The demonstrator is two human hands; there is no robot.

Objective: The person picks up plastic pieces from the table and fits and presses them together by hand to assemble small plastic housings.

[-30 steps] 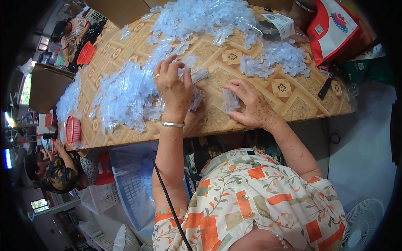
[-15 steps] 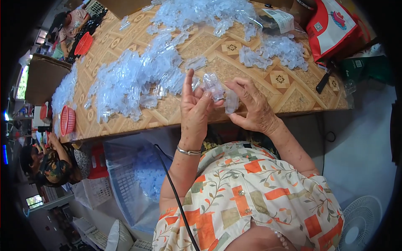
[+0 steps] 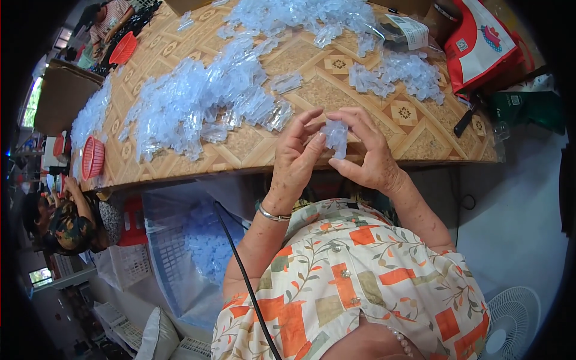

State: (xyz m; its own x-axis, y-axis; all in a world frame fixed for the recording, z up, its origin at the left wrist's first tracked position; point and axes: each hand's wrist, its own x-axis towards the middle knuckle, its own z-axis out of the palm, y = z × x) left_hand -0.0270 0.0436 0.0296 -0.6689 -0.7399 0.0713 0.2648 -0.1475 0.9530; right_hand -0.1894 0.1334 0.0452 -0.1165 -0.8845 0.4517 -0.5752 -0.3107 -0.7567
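Between my two hands, just over the table's near edge, are small clear plastic pieces [image 3: 337,137], pressed close together. My left hand [image 3: 293,155] is closed on their left side with thumb and fingers. My right hand [image 3: 377,157] grips them from the right, its thumb below and its fingers curled over the top. How many pieces there are, and whether they are joined, I cannot tell. Past my left hand lies a wide heap of similar clear pieces [image 3: 198,102] on the wood-patterned table [image 3: 330,90]. A smaller heap of clear pieces [image 3: 411,75] lies beyond my right hand.
A red-and-white bag [image 3: 477,45] and a black-handled tool [image 3: 463,123] lie at the right. Red baskets [image 3: 93,157] stand at the left, near two people working. A blue crate [image 3: 161,240] with a plastic liner is below the table; a fan [image 3: 510,327] stands lower right.
My left hand has moved right, and its raised index finger has bent inward. The clear pieces, held apart in each hand before, are now together between both hands.
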